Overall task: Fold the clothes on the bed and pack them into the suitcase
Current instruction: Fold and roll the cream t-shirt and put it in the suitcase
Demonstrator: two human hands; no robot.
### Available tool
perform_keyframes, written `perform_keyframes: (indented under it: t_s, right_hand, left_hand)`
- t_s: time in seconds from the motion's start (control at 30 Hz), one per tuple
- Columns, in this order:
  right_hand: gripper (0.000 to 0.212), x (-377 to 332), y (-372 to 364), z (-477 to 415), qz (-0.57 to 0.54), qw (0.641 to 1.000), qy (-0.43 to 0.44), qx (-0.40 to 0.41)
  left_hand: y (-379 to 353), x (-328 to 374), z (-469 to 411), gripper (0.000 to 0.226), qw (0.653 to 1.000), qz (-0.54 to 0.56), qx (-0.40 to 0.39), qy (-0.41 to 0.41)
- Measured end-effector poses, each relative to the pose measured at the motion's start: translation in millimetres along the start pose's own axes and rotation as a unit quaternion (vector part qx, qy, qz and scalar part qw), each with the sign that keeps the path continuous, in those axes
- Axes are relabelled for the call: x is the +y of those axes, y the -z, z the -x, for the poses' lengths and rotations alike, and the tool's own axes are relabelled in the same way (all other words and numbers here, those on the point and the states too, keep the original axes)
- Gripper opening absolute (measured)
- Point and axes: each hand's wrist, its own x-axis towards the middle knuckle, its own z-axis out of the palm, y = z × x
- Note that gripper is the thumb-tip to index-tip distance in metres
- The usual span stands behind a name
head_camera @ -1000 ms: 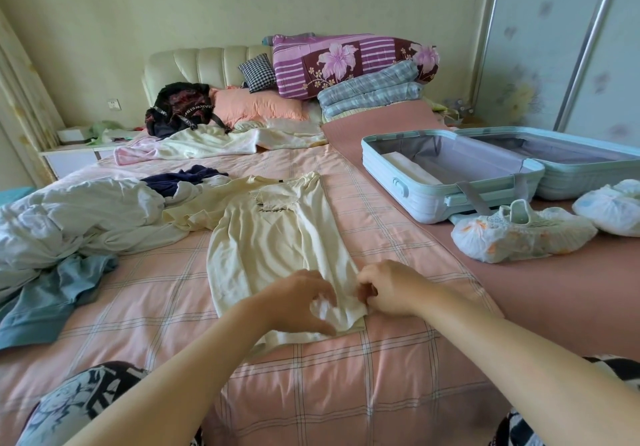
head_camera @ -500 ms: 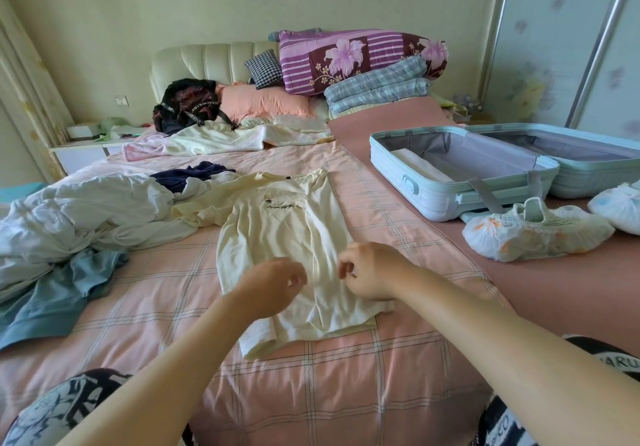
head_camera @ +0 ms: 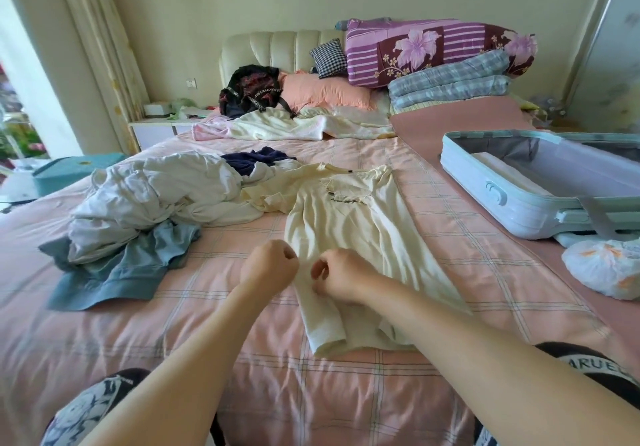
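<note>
Your left hand point(head_camera: 270, 262) and right hand point(head_camera: 341, 277) had moved farther up the shirt point(head_camera: 349, 224), which lay flat on the bed point(head_camera: 207, 310), fingers curled, grip unclear; it looked light and limp, best pinched at its side edges.

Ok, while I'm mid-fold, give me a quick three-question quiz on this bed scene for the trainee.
1. True or false: the suitcase lies open.
2. Where is the cream shirt? A: inside the suitcase. B: spread on the checked bedcover. C: on the floor.
3. Fill in: seen from the head camera, the blue garment lies to the shirt's ____.
Key: 1 true; 2 B; 3 left.
</note>
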Motion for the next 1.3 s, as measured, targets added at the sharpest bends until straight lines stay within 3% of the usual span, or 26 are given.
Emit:
perform_keyframes:
  t_s: [0.1,0.2,0.27,0.37,0.43,0.57,0.8,0.9,0.97,1.03,1.1,1.17,1.23,1.3]
  right_hand:
    - [0.015,-1,6,-8,-0.028,1.000,0.003,0.005]
    - [0.017,6,14,-10,0.068,0.990,0.001,-0.121]
    - [0.018,11,20,-14,0.057,0.985,-0.006,-0.161]
    - [0.015,8,32,-33,-0.009,0.995,-0.010,-0.099]
    - [0.018,1,39,-55,-0.014,0.999,-0.009,-0.043]
    - [0.018,-17,43,-114,0.026,0.999,0.019,0.026]
    - [0.061,-40,23,-229,0.085,0.994,0.070,0.027]
    - [0.066,-44,3,-266,0.130,0.988,0.079,0.006]
    - [0.057,-42,-8,-285,0.171,0.982,0.080,0.019]
    - [0.038,-36,-9,-299,0.121,0.990,0.061,0.044]
    - [0.021,-26,3,-308,-0.012,0.996,0.031,0.083]
    - [0.023,-14,27,-311,-0.118,0.982,0.020,0.146]
    - [0.029,-1,57,-309,-0.162,0.965,-0.006,0.206]
    - [0.024,20,85,-309,-0.185,0.949,-0.046,0.252]
  left_hand:
    - [8,5,-3,0.011,0.998,-0.059,-0.013,-0.016]
    - [12,3,-14,0.021,0.977,-0.154,-0.145,-0.035]
    - [15,-1,-28,0.025,0.974,-0.123,-0.189,-0.023]
    - [21,-4,-62,0.018,0.990,-0.045,-0.132,-0.015]
    - [26,-7,-86,0.015,0.994,-0.059,-0.084,-0.034]
    - [31,-24,-133,0.038,0.991,-0.114,-0.049,-0.045]
    - [33,-65,-214,0.061,0.948,-0.291,-0.036,-0.122]
    - [28,-71,-240,0.050,0.919,-0.364,-0.024,-0.150]
    - [25,-73,-256,0.035,0.907,-0.383,-0.001,-0.175]
    - [26,-70,-270,0.027,0.916,-0.354,0.008,-0.186]
    - [29,-62,-284,0.024,0.926,-0.318,0.028,-0.203]
    - [30,-46,-298,0.024,0.937,-0.273,0.054,-0.211]
    - [32,-22,-309,0.026,0.968,-0.136,0.089,-0.189]
    - [30,12,-318,0.032,0.975,0.021,0.106,-0.194]
